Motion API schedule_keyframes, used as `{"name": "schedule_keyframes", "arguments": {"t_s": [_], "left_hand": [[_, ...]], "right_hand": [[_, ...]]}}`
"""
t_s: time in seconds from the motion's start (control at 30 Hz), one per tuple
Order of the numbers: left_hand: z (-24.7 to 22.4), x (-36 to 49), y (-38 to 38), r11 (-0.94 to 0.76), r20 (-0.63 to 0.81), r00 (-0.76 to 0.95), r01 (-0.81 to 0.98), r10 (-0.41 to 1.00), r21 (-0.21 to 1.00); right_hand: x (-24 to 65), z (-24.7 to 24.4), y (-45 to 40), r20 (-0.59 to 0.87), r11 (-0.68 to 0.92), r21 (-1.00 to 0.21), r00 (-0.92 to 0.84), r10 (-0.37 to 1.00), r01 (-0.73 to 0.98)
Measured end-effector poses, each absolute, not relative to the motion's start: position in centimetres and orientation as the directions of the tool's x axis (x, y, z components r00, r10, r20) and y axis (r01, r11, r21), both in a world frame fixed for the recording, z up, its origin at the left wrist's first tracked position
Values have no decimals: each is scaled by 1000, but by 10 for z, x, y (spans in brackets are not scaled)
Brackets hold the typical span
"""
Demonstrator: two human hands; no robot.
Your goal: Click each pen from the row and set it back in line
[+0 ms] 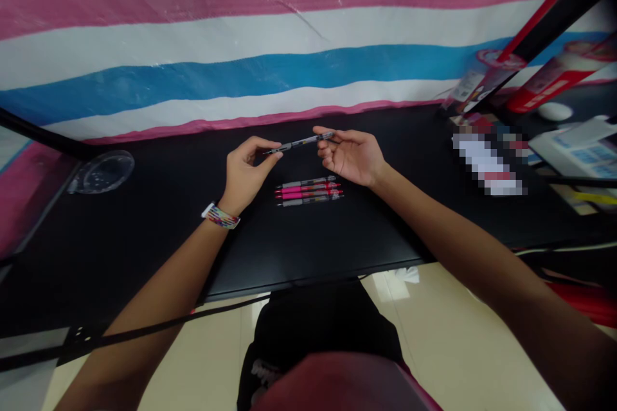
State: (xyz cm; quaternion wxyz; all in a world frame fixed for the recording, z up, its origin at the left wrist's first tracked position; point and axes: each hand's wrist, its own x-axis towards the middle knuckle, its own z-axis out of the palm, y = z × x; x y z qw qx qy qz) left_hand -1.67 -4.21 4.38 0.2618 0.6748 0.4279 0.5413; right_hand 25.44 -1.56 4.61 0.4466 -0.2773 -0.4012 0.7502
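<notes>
Between my two hands a grey-and-clear pen [304,141] is held up above the desk, its tip pointing left. Thumb and forefinger of my left hand [247,170] pinch it near the tip. My right hand [354,155] pinches the other end, palm partly turned up and the other fingers curled. Below them several pens lie side by side on the black desk: a grey pen [301,182] at the back, pink pens [301,192] in the middle, and another grey pen [308,200] in front. A colourful woven band circles my left wrist.
A clear plastic lid [103,172] lies at the left of the desk [308,244]. Cups with red straws [482,77], a white mouse [554,111], a blurred-out item [489,160] and papers stand or lie at the right. A striped sheet [270,77] hangs behind.
</notes>
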Motion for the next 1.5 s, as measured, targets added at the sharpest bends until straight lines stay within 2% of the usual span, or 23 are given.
{"name": "schedule_keyframes", "arguments": {"t_s": [0.37, 0.73, 0.97, 1.2, 1.5], "left_hand": [[45, -21, -40, -513, 522, 62, 314, 851, 799], [46, -20, -42, -515, 528, 68, 353, 847, 781], [44, -21, -42, -515, 523, 88, 374, 848, 772], [45, -21, -44, -519, 517, 133, 430, 845, 738], [45, -25, -42, -516, 486, 189, 436, 853, 737]], "right_hand": [[247, 41, -16, -5, -213, -821, -366, 930, -530], [246, 40, -16, 21, -144, -880, -340, 940, -453], [247, 41, -16, -1, -206, -822, -361, 933, -531], [239, 39, -19, 9, -120, -889, -279, 960, -441], [240, 46, -26, 127, 16, -928, -277, 952, -372]]}}
